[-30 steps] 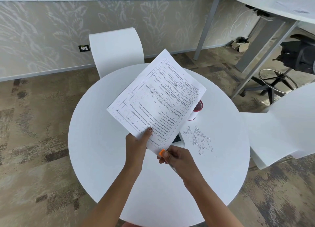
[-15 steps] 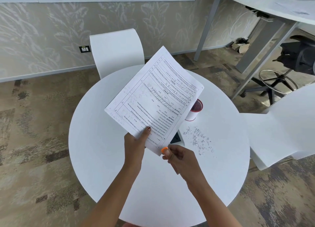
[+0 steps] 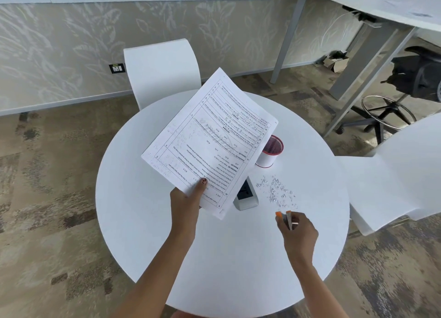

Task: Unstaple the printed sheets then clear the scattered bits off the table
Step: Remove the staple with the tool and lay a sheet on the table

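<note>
My left hand [image 3: 187, 202] holds the printed sheets [image 3: 210, 141] by their near edge, lifted and tilted above the round white table [image 3: 143, 222]. My right hand [image 3: 297, 229] is off to the right, closed around a small orange-tipped staple remover [image 3: 285, 216], just near of a scatter of small silvery bits [image 3: 276, 190] on the tabletop. The sheets' near corner hangs free, apart from the right hand.
A white cup with a red rim [image 3: 269, 154] stands beyond the bits, partly behind the sheets. A small grey device [image 3: 245, 194] lies under the sheets' corner. White chairs stand at the far side [image 3: 162, 72] and the right [image 3: 393, 174].
My right hand has left the sheets' near corner and moved right with the staple remover, toward the scattered bits. The left hand still holds the sheets, barely shifted.
</note>
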Action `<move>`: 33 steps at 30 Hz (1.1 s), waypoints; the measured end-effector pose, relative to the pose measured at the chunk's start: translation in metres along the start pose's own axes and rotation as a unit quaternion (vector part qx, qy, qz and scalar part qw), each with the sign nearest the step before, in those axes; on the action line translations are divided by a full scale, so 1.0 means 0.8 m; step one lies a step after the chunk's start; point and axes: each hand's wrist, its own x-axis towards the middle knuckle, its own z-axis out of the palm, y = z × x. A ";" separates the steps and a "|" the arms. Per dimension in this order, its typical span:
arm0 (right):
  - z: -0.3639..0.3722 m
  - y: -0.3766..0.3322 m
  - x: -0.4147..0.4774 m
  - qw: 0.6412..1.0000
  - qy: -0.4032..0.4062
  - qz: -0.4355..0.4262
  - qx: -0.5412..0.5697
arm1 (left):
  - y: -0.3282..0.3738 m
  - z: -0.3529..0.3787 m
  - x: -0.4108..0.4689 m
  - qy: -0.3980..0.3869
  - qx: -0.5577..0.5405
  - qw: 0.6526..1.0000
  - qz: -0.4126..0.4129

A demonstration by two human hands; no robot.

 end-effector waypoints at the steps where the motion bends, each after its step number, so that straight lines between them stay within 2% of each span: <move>1: 0.002 0.014 0.003 1.000 0.008 -0.001 -0.022 | 0.000 0.000 0.000 0.000 0.000 1.000 0.001; 7: 0.012 0.069 0.006 0.989 0.012 0.030 -0.146 | 0.000 -0.001 0.002 -0.003 -0.007 1.000 0.000; 17: 0.026 0.087 0.009 0.981 0.009 0.024 -0.192 | -0.002 0.001 0.000 0.007 0.001 1.000 0.000; 27: 0.020 0.078 0.012 0.988 0.021 0.048 -0.146 | -0.004 -0.005 0.000 0.000 0.014 1.000 -0.023; 33: 0.017 0.016 0.009 0.993 0.081 -0.072 -0.048 | -0.002 -0.007 0.005 0.002 0.047 0.998 -0.048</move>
